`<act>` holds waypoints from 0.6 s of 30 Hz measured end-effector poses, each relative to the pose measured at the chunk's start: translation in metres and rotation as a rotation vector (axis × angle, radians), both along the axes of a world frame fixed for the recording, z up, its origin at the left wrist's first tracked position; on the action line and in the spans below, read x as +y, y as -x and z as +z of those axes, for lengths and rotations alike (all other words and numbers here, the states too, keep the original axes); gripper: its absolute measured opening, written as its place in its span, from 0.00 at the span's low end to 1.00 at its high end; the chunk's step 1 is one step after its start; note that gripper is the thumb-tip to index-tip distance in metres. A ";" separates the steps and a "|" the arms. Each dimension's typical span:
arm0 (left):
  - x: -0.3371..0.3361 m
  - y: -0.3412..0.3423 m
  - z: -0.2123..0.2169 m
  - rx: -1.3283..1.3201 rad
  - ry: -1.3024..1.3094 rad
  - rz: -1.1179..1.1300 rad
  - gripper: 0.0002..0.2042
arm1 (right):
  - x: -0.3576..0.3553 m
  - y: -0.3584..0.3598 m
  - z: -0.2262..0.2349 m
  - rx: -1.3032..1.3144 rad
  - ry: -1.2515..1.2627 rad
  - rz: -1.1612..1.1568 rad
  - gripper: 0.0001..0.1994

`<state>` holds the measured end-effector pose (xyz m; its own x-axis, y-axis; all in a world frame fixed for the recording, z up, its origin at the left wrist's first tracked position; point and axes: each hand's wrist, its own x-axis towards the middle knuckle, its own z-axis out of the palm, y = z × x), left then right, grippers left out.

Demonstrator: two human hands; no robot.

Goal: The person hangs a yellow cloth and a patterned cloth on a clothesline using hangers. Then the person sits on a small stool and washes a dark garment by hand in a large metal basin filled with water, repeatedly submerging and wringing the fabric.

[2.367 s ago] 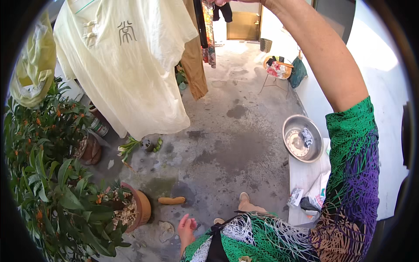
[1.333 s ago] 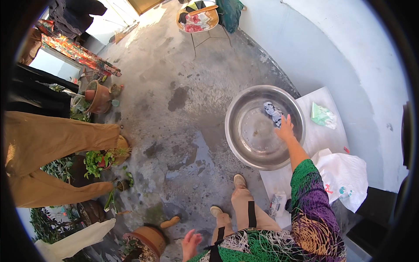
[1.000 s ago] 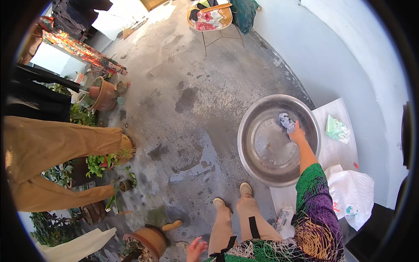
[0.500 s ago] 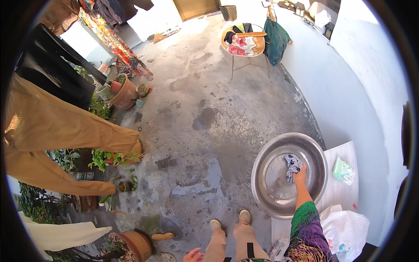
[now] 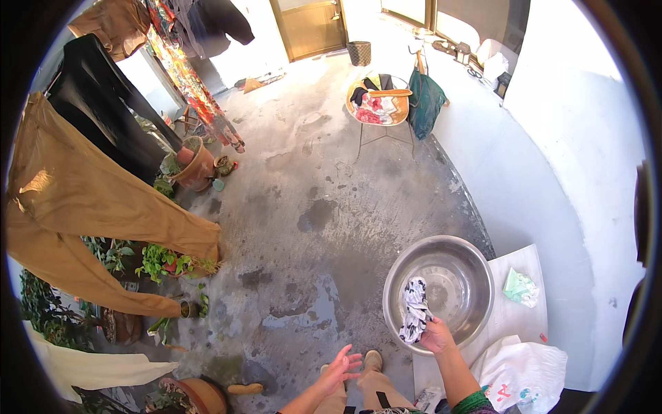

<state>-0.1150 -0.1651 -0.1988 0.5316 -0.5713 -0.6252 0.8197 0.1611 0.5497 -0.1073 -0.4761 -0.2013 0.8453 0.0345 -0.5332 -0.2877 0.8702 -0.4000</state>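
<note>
A crumpled white cloth with black markings (image 5: 415, 309) hangs from my right hand (image 5: 437, 336), whose fingers are closed on its lower right end. Beneath the cloth is a wide steel basin (image 5: 474, 303), and its near rim passes under my right hand. To the left of the basin, over the floor and above my shoes, my left hand (image 5: 339, 368) is held out with fingers spread and nothing in it.
The basin rests on a pale board (image 5: 531, 265) with a green and white packet (image 5: 520, 287) and a white plastic bag (image 5: 520, 372). Tan trousers (image 5: 110, 228) hang at left above potted plants (image 5: 165, 262). Ahead stands a chair with clothes (image 5: 379, 103). Wet patches (image 5: 303, 314) mark the floor.
My right hand has lifted the cloth from the basin's bottom and brought it left and nearer. My left hand has risen further into view. The whole view has shifted.
</note>
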 end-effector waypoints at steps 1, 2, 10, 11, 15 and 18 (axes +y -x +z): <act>-0.015 -0.014 0.005 -0.045 0.101 0.000 0.37 | 0.017 0.001 0.011 -0.058 0.001 0.042 0.18; -0.024 -0.023 0.010 -0.057 0.208 0.031 0.38 | 0.035 0.002 0.021 -0.117 -0.003 0.094 0.18; -0.038 -0.037 0.047 0.008 0.337 0.304 0.29 | 0.140 0.000 0.089 -0.506 1.588 0.292 0.26; -0.034 -0.039 0.059 0.073 0.347 0.312 0.25 | 0.144 0.001 0.097 -0.581 1.665 0.299 0.27; -0.012 -0.060 0.096 0.043 0.273 0.306 0.24 | 0.128 -0.018 0.162 -0.822 1.889 0.548 0.30; 0.007 -0.066 0.112 0.161 0.501 0.271 0.26 | 0.097 -0.040 0.144 -0.812 1.265 0.424 0.31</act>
<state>-0.0486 -0.1584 -0.0868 0.6205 -0.6748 -0.3996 0.7799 0.5843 0.2244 -0.0675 -0.3793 -0.0577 0.9555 0.2346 0.1789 0.2324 -0.2248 -0.9463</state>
